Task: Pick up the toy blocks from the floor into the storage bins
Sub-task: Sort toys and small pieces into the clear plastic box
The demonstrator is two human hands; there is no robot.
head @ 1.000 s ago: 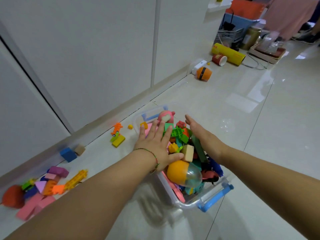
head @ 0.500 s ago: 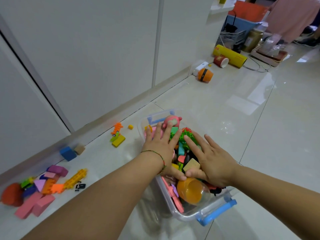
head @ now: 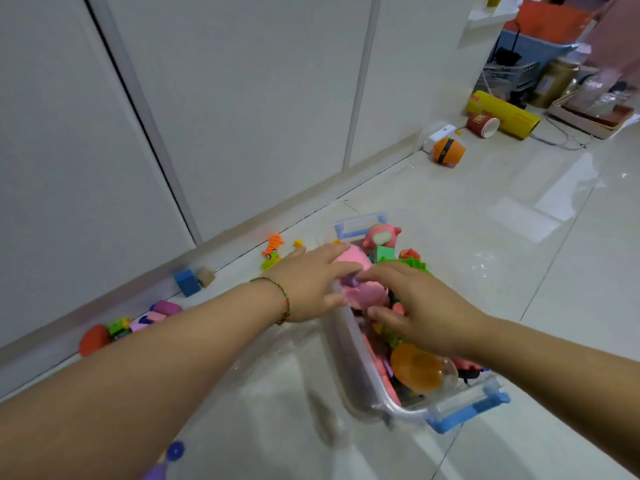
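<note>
Hands over clear storage bin (head: 349, 368) w/ blue handles: left hand (head: 311, 282) and right hand (head: 419, 306), fingers spread, press on pink foam block (head: 360, 289) atop heaped toys; firm grip – can't tell. Orange capsule (head: 417, 372) at near end. Loose blocks (head: 152, 315) on floor by wall, left
</note>
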